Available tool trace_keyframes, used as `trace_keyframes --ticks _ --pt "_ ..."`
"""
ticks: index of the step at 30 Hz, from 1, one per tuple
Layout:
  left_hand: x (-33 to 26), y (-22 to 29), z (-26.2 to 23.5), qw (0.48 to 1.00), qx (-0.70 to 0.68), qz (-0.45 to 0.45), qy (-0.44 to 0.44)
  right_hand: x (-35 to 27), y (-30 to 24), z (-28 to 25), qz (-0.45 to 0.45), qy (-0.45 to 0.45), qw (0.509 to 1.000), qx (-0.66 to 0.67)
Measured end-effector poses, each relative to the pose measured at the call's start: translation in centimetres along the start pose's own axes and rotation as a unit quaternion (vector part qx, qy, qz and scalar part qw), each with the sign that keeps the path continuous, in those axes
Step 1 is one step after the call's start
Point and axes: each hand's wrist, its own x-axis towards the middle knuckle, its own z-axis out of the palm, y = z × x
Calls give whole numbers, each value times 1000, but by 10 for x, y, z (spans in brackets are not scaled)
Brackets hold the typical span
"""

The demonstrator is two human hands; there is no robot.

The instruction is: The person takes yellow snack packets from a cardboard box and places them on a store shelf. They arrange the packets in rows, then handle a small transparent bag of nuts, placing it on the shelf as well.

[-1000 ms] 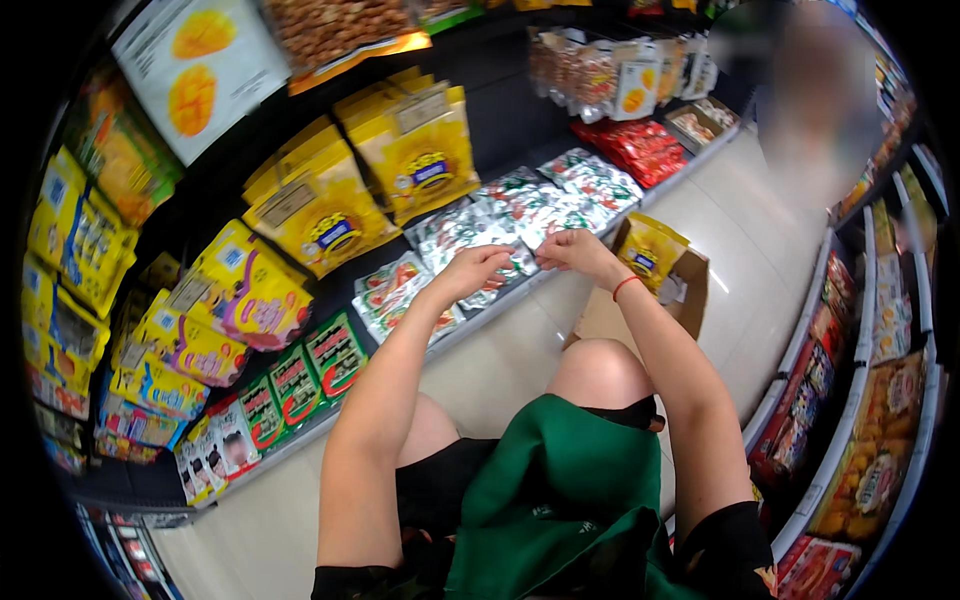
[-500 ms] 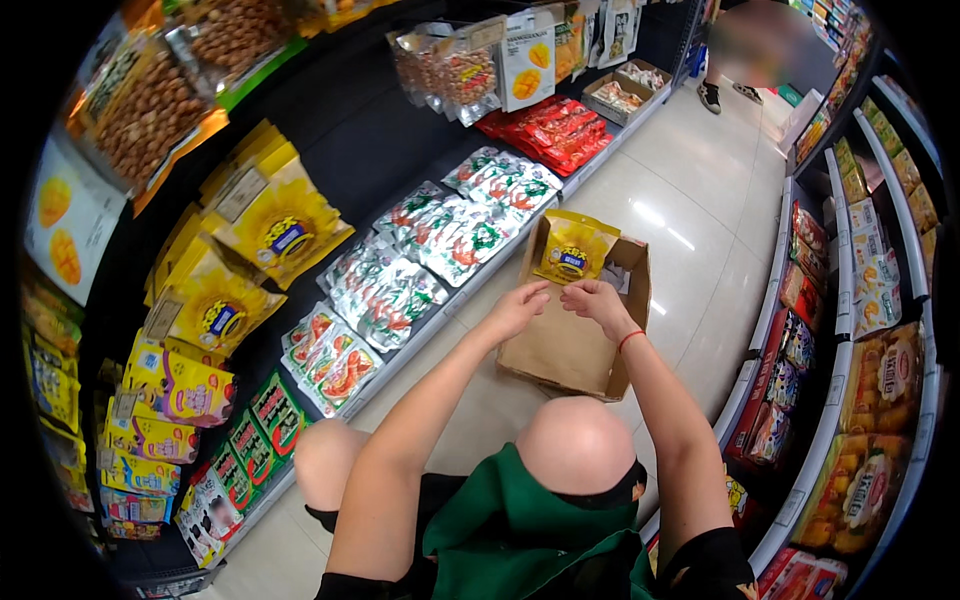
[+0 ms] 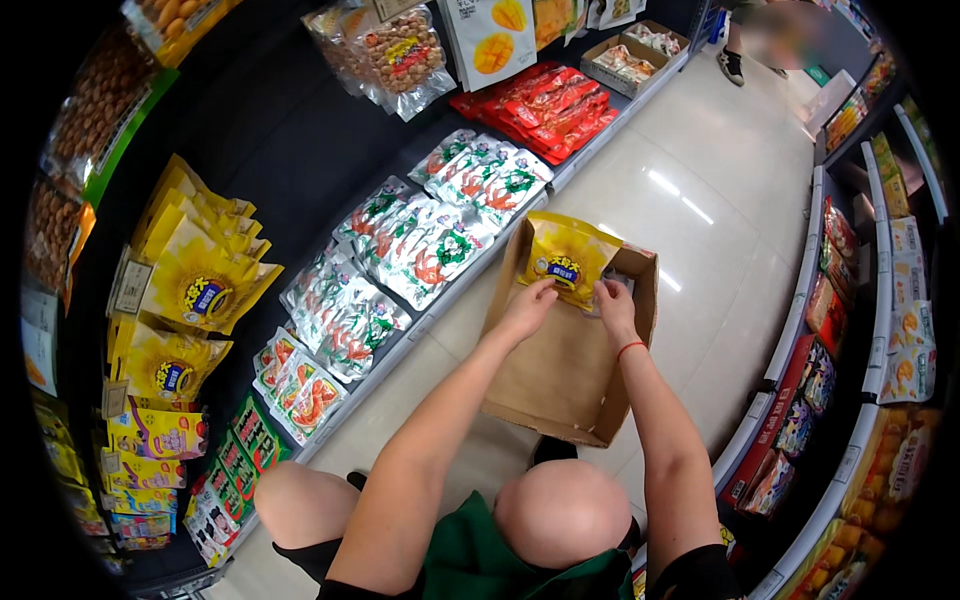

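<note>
A yellow snack bag point(image 3: 575, 250) with a blue label leans inside the far end of an open cardboard box point(image 3: 545, 385) on the floor in front of my knees. My left hand point(image 3: 528, 308) reaches into the box, its fingers pinched at the bag's lower left edge. Across from it, my right hand point(image 3: 615, 308) has its fingertips closed at the bag's lower right corner. A small greyish clear packet shows partly behind the right fingers; its kind is hard to make out. The near part of the box shows its bare brown bottom.
On the left shelf hang yellow snack bags point(image 3: 205, 280) like the one in the box. Silver pouches point(image 3: 425, 240) and red packets point(image 3: 540, 108) lie on the bottom shelf. Another shelf point(image 3: 800, 300) runs along the right. A person's shoe point(image 3: 731, 67) stands at the far end of the aisle.
Both hands have come down to the bag's lower edge and now touch it. The bag looks larger and more upright. The view has shifted, so the box and shelves sit differently.
</note>
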Motion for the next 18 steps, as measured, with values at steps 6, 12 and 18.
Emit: trace_keyframes --ticks 6,12,18 --pt "18 -13 -1 999 -25 -27 19 37 16 17 -45 -11 999 -2" --pt "9 -16 -6 997 -55 -46 27 43 13 23 -19 -36 999 -4" --pt "-18 -5 -18 997 -31 -41 60 -7 -7 21 -116 13 990 -73"
